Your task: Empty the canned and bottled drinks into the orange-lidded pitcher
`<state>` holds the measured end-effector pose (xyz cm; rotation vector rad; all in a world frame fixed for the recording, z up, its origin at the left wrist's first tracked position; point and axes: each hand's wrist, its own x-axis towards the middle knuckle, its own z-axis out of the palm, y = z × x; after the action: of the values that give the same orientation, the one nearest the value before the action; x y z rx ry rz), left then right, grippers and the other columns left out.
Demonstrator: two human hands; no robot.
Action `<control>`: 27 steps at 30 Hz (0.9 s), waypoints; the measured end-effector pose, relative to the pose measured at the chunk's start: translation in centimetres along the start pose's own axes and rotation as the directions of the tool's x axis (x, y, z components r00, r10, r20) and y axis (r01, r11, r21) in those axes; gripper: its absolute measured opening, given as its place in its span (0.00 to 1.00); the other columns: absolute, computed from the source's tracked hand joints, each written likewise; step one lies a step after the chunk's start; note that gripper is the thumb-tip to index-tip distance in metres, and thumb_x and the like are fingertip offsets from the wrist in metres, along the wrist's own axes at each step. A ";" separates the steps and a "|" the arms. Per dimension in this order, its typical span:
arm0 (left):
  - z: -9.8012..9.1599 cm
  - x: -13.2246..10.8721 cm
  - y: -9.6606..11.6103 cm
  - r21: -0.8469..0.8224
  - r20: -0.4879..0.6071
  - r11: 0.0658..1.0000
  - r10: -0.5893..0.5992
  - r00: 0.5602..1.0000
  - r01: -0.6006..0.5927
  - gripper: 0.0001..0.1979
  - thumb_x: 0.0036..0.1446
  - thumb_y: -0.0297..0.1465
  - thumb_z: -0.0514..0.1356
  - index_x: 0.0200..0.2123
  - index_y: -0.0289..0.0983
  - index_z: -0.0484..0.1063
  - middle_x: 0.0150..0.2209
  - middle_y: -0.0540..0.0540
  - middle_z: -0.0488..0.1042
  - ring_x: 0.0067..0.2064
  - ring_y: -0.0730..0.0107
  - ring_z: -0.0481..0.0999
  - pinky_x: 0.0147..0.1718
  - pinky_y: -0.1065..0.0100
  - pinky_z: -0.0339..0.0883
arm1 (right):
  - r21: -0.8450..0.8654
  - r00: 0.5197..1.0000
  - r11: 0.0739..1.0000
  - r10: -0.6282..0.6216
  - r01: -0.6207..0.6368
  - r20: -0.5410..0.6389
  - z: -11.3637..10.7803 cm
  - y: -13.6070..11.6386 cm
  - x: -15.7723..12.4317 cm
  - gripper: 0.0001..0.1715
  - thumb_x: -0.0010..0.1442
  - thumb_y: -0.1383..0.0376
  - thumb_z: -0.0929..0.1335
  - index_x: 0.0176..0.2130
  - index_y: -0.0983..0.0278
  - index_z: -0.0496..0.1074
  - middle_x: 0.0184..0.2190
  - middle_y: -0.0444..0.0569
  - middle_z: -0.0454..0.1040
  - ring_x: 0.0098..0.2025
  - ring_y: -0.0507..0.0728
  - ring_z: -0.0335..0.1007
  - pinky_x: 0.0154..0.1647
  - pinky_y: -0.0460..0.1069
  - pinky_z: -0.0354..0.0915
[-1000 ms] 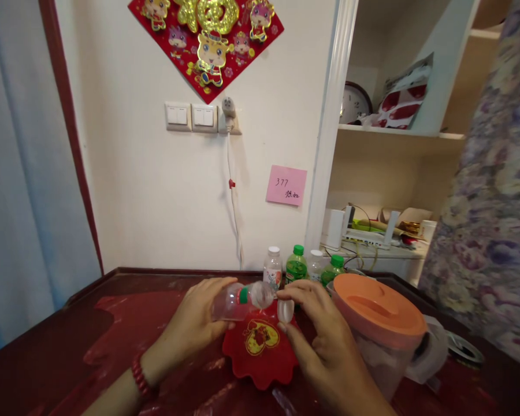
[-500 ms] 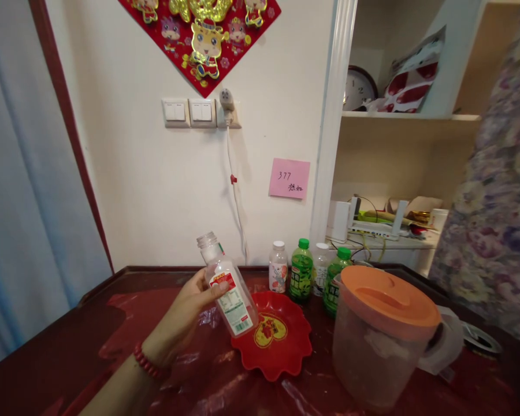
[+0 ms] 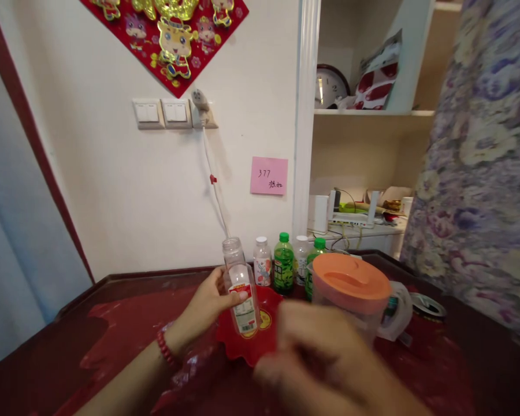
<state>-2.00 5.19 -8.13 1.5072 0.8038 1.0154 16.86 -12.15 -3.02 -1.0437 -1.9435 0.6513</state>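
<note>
My left hand (image 3: 214, 300) is wrapped around a clear, uncapped bottle (image 3: 243, 312) with a red, white and green label. The bottle leans slightly, its open mouth up, over a red scalloped plate (image 3: 231, 346) with a yellow print. Close to the camera, my right hand (image 3: 325, 352) is smeared by motion in front of the plate and the pitcher. Its fingers look bent, but whether anything is in them cannot be made out. To the right stands a clear plastic pitcher with an orange lid (image 3: 351, 280).
Behind the plate stand a white-capped bottle (image 3: 262, 263), a green-capped bottle (image 3: 283, 266), and another white-capped (image 3: 301, 263) and green-capped bottle (image 3: 317, 260). An open-topped can (image 3: 427, 309) sits right of the pitcher. The wall and a shelf with a router (image 3: 351, 218) bound the dark red table (image 3: 125, 323).
My right hand has come into view at lower right. My left hand has moved the bottle slightly right and turned it more upright. The camera view has swung right.
</note>
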 end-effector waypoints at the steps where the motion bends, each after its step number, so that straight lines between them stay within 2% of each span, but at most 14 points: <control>1: 0.5 0.4 -0.2 0.016 0.011 1.000 0.002 1.000 -0.002 0.37 0.38 0.37 0.79 0.51 0.37 0.72 0.54 0.35 0.79 0.56 0.46 0.78 0.58 0.51 0.70 | 0.076 0.974 0.997 0.006 0.012 -0.224 -1.3 -0.2 -0.4 0.26 0.74 0.51 0.65 0.27 0.62 0.62 0.26 0.42 0.65 0.29 0.50 0.63 0.29 0.43 0.62; 3: 1.4 1.1 -0.9 0.053 0.016 0.999 0.011 1.000 -0.012 0.35 0.38 0.37 0.78 0.50 0.37 0.72 0.53 0.35 0.80 0.55 0.46 0.78 0.59 0.48 0.68 | 0.155 0.842 0.979 -0.031 0.135 -0.539 -3.4 -0.4 -1.1 0.28 0.73 0.52 0.66 0.25 0.62 0.62 0.23 0.41 0.61 0.25 0.50 0.58 0.24 0.42 0.58; 4: 1.7 1.3 -1.3 0.075 0.012 0.997 0.019 1.000 -0.020 0.34 0.38 0.36 0.78 0.50 0.37 0.71 0.52 0.35 0.80 0.55 0.46 0.78 0.59 0.47 0.68 | 0.172 0.767 0.965 -0.045 0.200 -0.640 -4.2 -0.5 -1.4 0.28 0.72 0.52 0.68 0.25 0.62 0.63 0.22 0.41 0.60 0.25 0.49 0.56 0.23 0.42 0.56; 5: 2.0 1.5 -1.8 0.102 0.006 0.994 0.029 1.000 -0.030 0.34 0.39 0.36 0.77 0.50 0.36 0.71 0.52 0.35 0.79 0.55 0.46 0.78 0.59 0.47 0.67 | 0.175 0.721 0.951 -0.065 0.254 -0.690 -4.7 -0.5 -1.7 0.26 0.71 0.54 0.69 0.25 0.62 0.65 0.22 0.42 0.61 0.24 0.49 0.56 0.22 0.42 0.56; 7: 2.3 1.7 -2.9 0.164 -0.011 0.985 0.050 0.999 -0.047 0.33 0.41 0.36 0.76 0.50 0.36 0.70 0.52 0.34 0.79 0.54 0.47 0.79 0.59 0.47 0.67 | 0.192 0.662 0.928 -0.074 0.319 -0.746 -5.5 -0.6 -2.1 0.24 0.70 0.56 0.71 0.26 0.62 0.67 0.23 0.42 0.62 0.25 0.49 0.58 0.22 0.42 0.58; 11: 2.2 1.8 -4.5 0.256 -0.012 0.965 0.062 0.998 -0.056 0.33 0.44 0.36 0.74 0.52 0.36 0.67 0.54 0.34 0.77 0.56 0.47 0.78 0.59 0.49 0.67 | 0.179 0.592 0.916 -0.075 0.359 -0.802 -6.2 -0.7 -2.6 0.23 0.68 0.56 0.73 0.26 0.62 0.68 0.24 0.42 0.61 0.26 0.50 0.59 0.22 0.43 0.59; 15: 2.0 2.0 -5.3 0.275 0.005 0.959 0.071 0.997 -0.070 0.34 0.47 0.37 0.74 0.55 0.35 0.66 0.57 0.33 0.75 0.59 0.48 0.76 0.61 0.51 0.66 | 0.148 0.554 0.908 -0.104 0.391 -0.826 -6.8 -0.8 -3.1 0.24 0.69 0.57 0.73 0.25 0.62 0.66 0.23 0.41 0.58 0.26 0.50 0.57 0.25 0.45 0.58; 17: 2.0 2.1 -5.4 0.306 0.006 0.950 0.064 0.998 -0.063 0.38 0.45 0.38 0.74 0.57 0.35 0.64 0.58 0.32 0.75 0.59 0.46 0.76 0.61 0.50 0.66 | 0.134 0.534 0.904 -0.115 0.405 -0.838 -7.0 -0.9 -3.4 0.23 0.70 0.58 0.72 0.26 0.62 0.66 0.23 0.41 0.58 0.26 0.50 0.57 0.26 0.46 0.58; 21: 1.8 2.1 -5.1 0.322 0.015 0.944 0.076 0.997 -0.077 0.51 0.39 0.40 0.77 0.64 0.36 0.58 0.64 0.29 0.68 0.66 0.42 0.69 0.66 0.48 0.60 | 0.103 0.453 0.874 -0.142 0.474 -0.880 -7.7 -1.6 -4.3 0.22 0.71 0.61 0.70 0.26 0.61 0.67 0.24 0.41 0.57 0.26 0.51 0.58 0.28 0.48 0.58; 24: 1.9 1.2 -3.7 0.336 -0.147 0.939 0.129 0.981 -0.073 0.56 0.39 0.44 0.76 0.67 0.35 0.54 0.70 0.26 0.59 0.70 0.39 0.61 0.69 0.46 0.55 | 0.093 0.375 0.839 -0.138 0.536 -0.917 -8.3 -2.5 -4.9 0.22 0.72 0.64 0.68 0.25 0.62 0.65 0.23 0.41 0.56 0.24 0.51 0.56 0.26 0.48 0.57; 26: 2.4 -0.3 -2.0 0.360 -0.292 0.932 0.161 0.943 -0.048 0.51 0.46 0.49 0.71 0.67 0.36 0.55 0.71 0.28 0.57 0.69 0.39 0.63 0.66 0.44 0.60 | 0.050 0.302 0.819 -0.153 0.571 -0.941 -8.7 -2.9 -5.5 0.22 0.72 0.64 0.67 0.25 0.61 0.63 0.22 0.40 0.54 0.23 0.50 0.54 0.25 0.48 0.56; 27: 2.8 -1.3 -1.0 0.365 -0.320 0.928 0.196 0.927 -0.070 0.47 0.49 0.50 0.70 0.66 0.38 0.57 0.70 0.31 0.59 0.67 0.40 0.66 0.63 0.44 0.64 | 0.026 0.286 0.830 -0.162 0.557 -0.945 -8.9 -3.0 -6.0 0.23 0.71 0.62 0.68 0.25 0.61 0.61 0.22 0.40 0.53 0.22 0.50 0.52 0.25 0.48 0.56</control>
<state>0.13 3.09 -9.43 1.7227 1.1967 1.3225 24.99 -18.25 1.44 -0.4503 -0.8890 0.0370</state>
